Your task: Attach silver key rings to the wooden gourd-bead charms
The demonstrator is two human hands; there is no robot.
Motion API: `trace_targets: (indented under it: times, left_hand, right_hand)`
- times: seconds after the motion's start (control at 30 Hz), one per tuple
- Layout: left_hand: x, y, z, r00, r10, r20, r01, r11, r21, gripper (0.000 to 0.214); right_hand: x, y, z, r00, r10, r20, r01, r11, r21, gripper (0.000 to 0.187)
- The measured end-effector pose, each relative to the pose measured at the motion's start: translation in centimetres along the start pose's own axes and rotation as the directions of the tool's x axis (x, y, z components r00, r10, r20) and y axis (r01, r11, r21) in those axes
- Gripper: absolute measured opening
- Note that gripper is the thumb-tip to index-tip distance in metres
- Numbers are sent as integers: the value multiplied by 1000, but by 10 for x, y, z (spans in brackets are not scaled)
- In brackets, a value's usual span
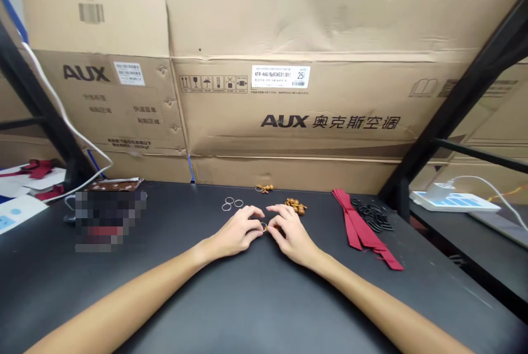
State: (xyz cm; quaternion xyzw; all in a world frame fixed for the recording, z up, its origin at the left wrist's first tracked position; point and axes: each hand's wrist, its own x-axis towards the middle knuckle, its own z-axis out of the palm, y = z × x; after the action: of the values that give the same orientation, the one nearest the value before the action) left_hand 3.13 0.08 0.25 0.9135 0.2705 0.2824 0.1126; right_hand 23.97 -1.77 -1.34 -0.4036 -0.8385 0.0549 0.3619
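Note:
Near the middle of the black table, my left hand (240, 231) pinches a silver key ring (263, 226) between thumb and fingers. My right hand (292, 234) meets it there, its fingers closed on a gourd charm that is mostly covered; only a bit of orange-yellow shows at the ring. Several loose key rings (226, 207) lie beyond my left hand. Just behind my right hand is a small pile of brown gourd charms (297, 206). Farther back lies another gourd charm (267, 188), with a ring beside it.
Dark red straps (361, 227) and a heap of black buckles (373, 215) lie to the right. A blurred dark item (108, 216) sits at the left. Large cardboard boxes (330, 29) stand behind the table. A white power strip (457, 202) is at the far right.

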Motion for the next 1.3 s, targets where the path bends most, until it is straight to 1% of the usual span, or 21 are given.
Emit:
trace_targets:
  times: [0.17, 0.3, 0.37, 0.47, 0.53, 0.6, 0.67, 0.73, 0.83, 0.97, 1.03, 1.1, 1.17, 1.23, 1.3]
  left_hand:
    - [0, 1, -1, 1000, 3, 20, -3, 1000, 5, 13]
    - [0, 2, 1, 1000, -25, 9, 24, 997, 72, 14]
    - [0, -1, 2, 998, -52, -22, 54, 991, 126, 14]
    - [0, -6, 2, 994, -87, -62, 100, 964, 245, 14]
    - [0, -10, 1, 990, -115, -84, 136, 933, 333, 15]
    - [1, -14, 0, 983, -149, -110, 182, 895, 408, 14]
    - [4, -17, 0, 976, -175, -126, 214, 857, 468, 13]
    - [13, -20, 2, 976, -188, -107, 216, 833, 509, 18]
    - [35, -29, 10, 975, -221, -36, 209, 836, 508, 31]
    - [70, -45, 22, 967, -252, -40, 237, 832, 501, 39]
    - [80, -49, 25, 967, -252, -28, 232, 833, 502, 38]
    - [81, -45, 26, 974, -228, 2, 196, 841, 505, 36]
    - [72, -33, 24, 981, -189, 39, 144, 850, 506, 35]
    - [56, -15, 21, 986, -141, 84, 80, 862, 500, 35]
    - [36, 5, 17, 992, -44, 117, -17, 879, 477, 37]
  right_hand:
    - [2, 8, 1, 995, 74, -68, -76, 997, -30, 18]
    - [2, 8, 0, 998, 44, -55, -47, 997, -54, 17]
    - [1, 11, 0, 999, 21, -41, -26, 992, -126, 17]
    - [2, 22, -2, 1000, 2, -12, -5, 961, -275, 14]
    - [4, 32, -5, 1000, 20, -12, -23, 941, -339, 14]
    - [5, 41, -8, 999, 34, -31, -43, 934, -354, 15]
    - [7, 47, -9, 997, 56, -44, -67, 940, -334, 16]
    - [8, 49, -9, 997, 64, -39, -73, 948, -311, 16]
    - [8, 49, -7, 998, 63, -24, -67, 952, -298, 16]
    - [8, 49, -5, 997, 68, -22, -72, 951, -302, 18]
    - [7, 49, -5, 998, 62, -19, -65, 951, -303, 19]
    - [7, 49, -6, 998, 55, -22, -59, 952, -301, 20]
    - [8, 49, -7, 998, 51, -31, -58, 952, -300, 20]
    - [8, 47, -8, 998, 45, -43, -55, 952, -300, 21]
    - [8, 43, -8, 999, 25, -39, -35, 955, -296, 22]
